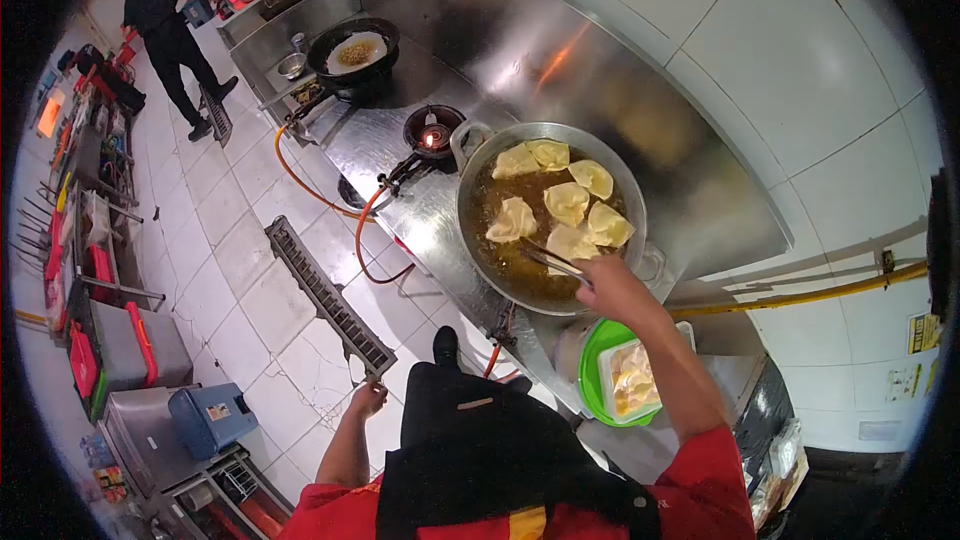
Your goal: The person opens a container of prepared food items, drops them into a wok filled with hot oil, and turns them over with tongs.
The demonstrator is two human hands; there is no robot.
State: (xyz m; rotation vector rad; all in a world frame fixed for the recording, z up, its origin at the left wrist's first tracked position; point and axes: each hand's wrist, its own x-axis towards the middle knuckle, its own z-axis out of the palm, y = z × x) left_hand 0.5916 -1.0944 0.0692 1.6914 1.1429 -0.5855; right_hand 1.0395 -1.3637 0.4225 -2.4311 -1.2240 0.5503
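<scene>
My right hand point(606, 286) is closed around metal tongs point(548, 259), whose tips reach over the oil in a wide two-handled metal pan point(463, 202). Several pale folded dumplings point(567, 204) float in the brown oil, and one dumpling point(512, 220) lies just beyond the tongs' tips. Whether the tongs touch any of them I cannot tell. My left hand point(369, 399) hangs low over the floor, away from the pan, with its fingers curled together. Anything in those fingers is too small to make out.
Below my right forearm, a white tray of pale pieces point(632, 380) sits on a green basin point(592, 352). A lit burner point(432, 130) and black wok point(352, 52) are farther left. Orange hoses point(365, 240) hang at the counter's front. Another person point(172, 30) stands far off.
</scene>
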